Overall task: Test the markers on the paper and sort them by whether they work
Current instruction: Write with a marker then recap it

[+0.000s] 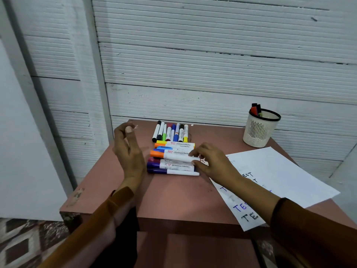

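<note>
Facing white ribbed wall (212,64), pinkish table (173,196)

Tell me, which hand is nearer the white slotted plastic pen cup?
The right hand. It grips an orange-capped marker near the table's middle, down-left of the cup. The left hand hovers farther left, beyond the markers.

Setting is looking like a plain room in a home or a small makeshift workspace; cannot tell which. A small reddish-brown table (173,198) is standing against a wall (212,55) of white ribbed panels, scuffed and cracking at the seams. Patterned flooring (23,240) is showing near left. A slotted white holder (258,130) is sitting far right, markers (172,157) lying mid-table, handwritten paper (280,171) lying right.
</note>
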`<state>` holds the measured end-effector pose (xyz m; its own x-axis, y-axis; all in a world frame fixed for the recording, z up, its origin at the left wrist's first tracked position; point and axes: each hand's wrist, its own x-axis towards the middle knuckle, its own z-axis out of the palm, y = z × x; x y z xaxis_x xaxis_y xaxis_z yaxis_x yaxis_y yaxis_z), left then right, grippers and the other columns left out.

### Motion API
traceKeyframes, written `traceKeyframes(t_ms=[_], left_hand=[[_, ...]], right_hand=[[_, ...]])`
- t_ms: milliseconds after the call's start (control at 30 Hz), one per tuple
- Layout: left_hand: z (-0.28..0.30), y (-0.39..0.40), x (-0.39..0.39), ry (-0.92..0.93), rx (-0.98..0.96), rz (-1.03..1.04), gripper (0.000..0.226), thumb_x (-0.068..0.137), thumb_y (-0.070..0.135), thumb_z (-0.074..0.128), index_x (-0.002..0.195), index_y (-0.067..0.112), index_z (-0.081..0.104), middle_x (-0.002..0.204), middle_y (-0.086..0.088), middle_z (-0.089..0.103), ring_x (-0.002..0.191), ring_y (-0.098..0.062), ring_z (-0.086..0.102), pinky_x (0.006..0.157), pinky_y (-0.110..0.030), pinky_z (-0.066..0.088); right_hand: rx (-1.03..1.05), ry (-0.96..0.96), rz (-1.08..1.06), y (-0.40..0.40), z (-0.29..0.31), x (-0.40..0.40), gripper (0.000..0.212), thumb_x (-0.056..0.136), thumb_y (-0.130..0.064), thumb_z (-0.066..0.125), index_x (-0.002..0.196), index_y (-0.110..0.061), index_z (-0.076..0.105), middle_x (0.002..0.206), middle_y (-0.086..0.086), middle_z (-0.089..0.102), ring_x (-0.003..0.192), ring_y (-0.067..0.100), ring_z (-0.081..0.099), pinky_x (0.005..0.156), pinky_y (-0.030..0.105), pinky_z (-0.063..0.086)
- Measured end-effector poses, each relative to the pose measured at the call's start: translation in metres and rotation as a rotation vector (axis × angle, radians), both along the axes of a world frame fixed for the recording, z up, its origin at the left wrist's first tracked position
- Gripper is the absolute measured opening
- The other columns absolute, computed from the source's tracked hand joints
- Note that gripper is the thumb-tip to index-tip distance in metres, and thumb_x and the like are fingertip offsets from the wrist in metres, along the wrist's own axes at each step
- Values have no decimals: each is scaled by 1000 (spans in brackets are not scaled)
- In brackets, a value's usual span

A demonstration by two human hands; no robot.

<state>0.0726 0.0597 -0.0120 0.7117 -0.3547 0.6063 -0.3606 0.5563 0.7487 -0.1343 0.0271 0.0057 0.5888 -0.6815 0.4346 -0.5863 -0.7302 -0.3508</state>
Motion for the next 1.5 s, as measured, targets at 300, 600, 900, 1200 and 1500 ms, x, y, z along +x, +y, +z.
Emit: traceKeyframes(t_ms=[300,600,900,1200,1500], left_hand=[[-15,-2,1,-154,300,59,30,90,42,37,100,21,56,97,4,58,95,-19,53,90,-53,42],[-21,-10,0,-403,560,121,24,90,20,54,112,13,56,116,-4,57,110,-20,48,93,-28,23],[-20,-11,-1,-405,666,140,25,95,27,45,115,15,55,119,-4,56,114,-21,45,97,-33,22],[-21,-10,-2,-380,639,132,37,94,40,33,109,17,57,115,-2,58,109,-19,47,97,-32,21],[-20,-9,-3,-401,622,126,44,90,43,27,108,17,58,114,-1,58,107,-16,48,99,-33,21]], right_hand=[[16,33,-43,-11,-16,14,23,88,-14,62,109,-8,65,105,9,57,102,22,50,80,17,27],[-99,-53,-57,-25,-4,8,41,82,-41,53,105,-11,67,99,8,59,96,23,51,82,30,37],[349,152,-257,-89,2,32,50,98,-51,18,126,-31,55,133,6,45,129,29,31,104,45,21],[441,144,-359,-101,-7,36,44,99,-45,20,126,-28,51,139,9,47,130,34,33,105,47,23],[458,98,-392,-106,-8,30,45,100,-45,24,130,-29,53,125,15,55,118,35,47,102,45,37]])
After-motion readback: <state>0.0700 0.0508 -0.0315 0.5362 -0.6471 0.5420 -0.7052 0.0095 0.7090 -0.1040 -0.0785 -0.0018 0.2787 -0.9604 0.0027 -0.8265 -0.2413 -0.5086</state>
